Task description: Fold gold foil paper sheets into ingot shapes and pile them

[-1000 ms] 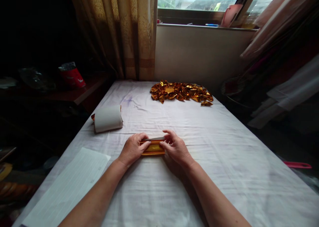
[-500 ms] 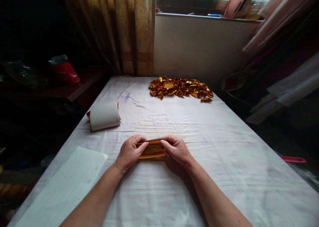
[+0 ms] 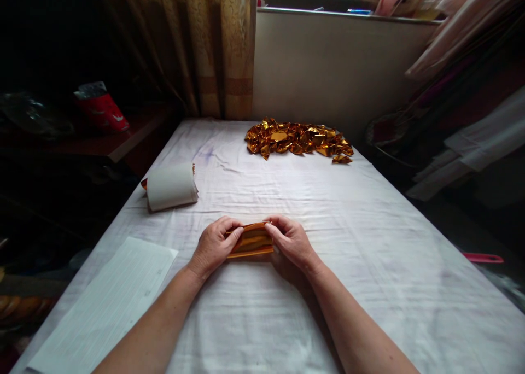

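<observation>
Between both hands is a sheet of gold foil paper (image 3: 253,240), partly folded, its shiny side facing me. My left hand (image 3: 217,241) pinches its left end, thumb on top and fingers behind. At the right end, my right hand (image 3: 290,240) grips the upper edge between thumb and fingers. Beyond the hands, to the left, lies a curled stack of paper (image 3: 171,188), white outside with gold showing at its ends. A pile of folded gold foil pieces (image 3: 297,139) rests at the far edge of the table.
A white cloth (image 3: 353,297) covers the table. Lined paper sheets (image 3: 109,303) lie at the left front. A red container (image 3: 102,111) stands on a dark side table at left. Curtain (image 3: 225,46) and window ledge are behind; clothes (image 3: 484,128) hang at right.
The foil's upper edge has turned, so gold shows where a pale edge was. Both hands keep their grip. The view has tilted slightly downward.
</observation>
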A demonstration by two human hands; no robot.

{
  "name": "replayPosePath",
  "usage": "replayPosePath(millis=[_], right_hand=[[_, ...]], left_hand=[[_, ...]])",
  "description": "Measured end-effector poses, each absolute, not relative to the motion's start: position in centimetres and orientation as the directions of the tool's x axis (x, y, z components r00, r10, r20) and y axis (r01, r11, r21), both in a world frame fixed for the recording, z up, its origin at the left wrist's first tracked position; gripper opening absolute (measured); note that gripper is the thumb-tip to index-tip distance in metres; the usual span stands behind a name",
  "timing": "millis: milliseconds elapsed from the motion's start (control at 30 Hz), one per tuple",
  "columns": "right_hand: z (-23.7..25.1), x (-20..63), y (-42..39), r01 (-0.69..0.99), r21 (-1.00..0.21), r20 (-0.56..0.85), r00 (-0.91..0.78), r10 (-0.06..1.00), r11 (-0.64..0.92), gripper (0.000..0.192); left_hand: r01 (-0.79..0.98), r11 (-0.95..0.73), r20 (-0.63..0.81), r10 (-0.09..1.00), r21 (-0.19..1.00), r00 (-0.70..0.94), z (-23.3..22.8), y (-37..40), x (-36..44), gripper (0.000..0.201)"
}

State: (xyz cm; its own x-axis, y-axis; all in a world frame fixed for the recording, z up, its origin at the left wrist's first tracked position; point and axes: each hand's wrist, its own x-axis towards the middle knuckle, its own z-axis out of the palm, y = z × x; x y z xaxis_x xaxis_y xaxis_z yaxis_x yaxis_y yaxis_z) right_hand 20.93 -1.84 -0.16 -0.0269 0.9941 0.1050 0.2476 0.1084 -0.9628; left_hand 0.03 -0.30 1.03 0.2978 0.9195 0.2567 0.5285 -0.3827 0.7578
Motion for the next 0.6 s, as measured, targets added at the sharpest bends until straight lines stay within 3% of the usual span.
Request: replayPosePath(millis=[333,600], right_hand=[[0.39,21.07,-1.78,0.322,-0.941,0.123,0.047,0.991,0.102,0.028],[0.4,20.97,-1.88,0.485,-0.867,0.176,0.076,0.981,0.118,0.028]], left_hand=[[0.537,-0.216,0.152,0.975,0.815,0.161,0.59,0.15,-0.84,0.024],[0.607,-0.238,0.193,0.971,0.758,0.139,0.8,0.03,-0.41,0.02]])
